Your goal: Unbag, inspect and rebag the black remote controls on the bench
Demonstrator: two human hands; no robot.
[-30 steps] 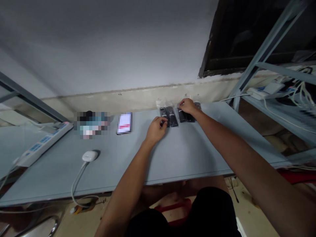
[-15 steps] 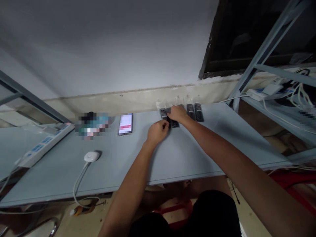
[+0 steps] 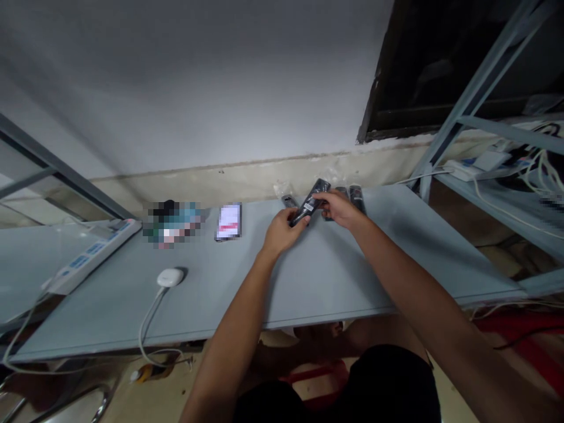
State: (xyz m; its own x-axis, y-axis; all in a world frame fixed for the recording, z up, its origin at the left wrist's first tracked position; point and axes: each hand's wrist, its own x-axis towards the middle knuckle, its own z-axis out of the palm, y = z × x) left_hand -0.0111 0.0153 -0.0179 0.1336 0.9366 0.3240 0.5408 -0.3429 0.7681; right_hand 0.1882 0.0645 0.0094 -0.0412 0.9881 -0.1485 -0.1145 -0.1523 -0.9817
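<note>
Left hand (image 3: 282, 232) and right hand (image 3: 341, 208) are held close together, fingers curled closed; left forearm (image 3: 235, 311) and right forearm (image 3: 409, 282) are extended forward, converging.

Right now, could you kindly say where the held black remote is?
In the head view, the black remote is held between the left hand and right hand, above the grey table, near the other bagged remotes.

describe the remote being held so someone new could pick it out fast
On the long grey table, bagged black remotes line the back edge by the wall. The bagged remote you want is raised and tilted between the left hand and right hand, while the others lie flat.
</note>
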